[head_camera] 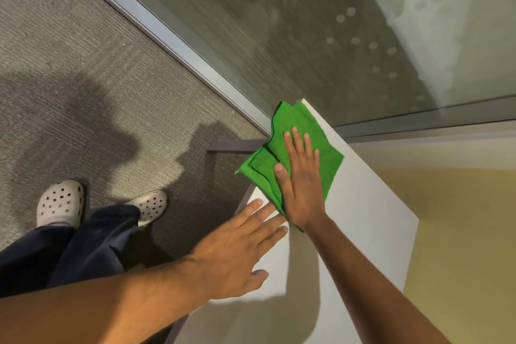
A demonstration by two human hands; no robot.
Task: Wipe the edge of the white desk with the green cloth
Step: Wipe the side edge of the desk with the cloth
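The green cloth [298, 126] lies spread on the far end of the white desk [371, 204], draped over the desk's left edge. My right hand [301, 179] presses flat on the cloth, fingers together and pointing away from me. My left hand [237, 248] rests flat on the bare desk surface nearer to me, fingers spread, fingertips just short of the cloth and my right wrist. It holds nothing.
A glass partition with a metal frame [178, 45] runs diagonally just beyond the desk's far corner. Grey carpet [83, 78] lies to the left, with my feet in white clogs [60, 202]. A dark desk leg bar [237, 145] shows under the cloth. A yellowish wall [460, 218] borders the desk's right side.
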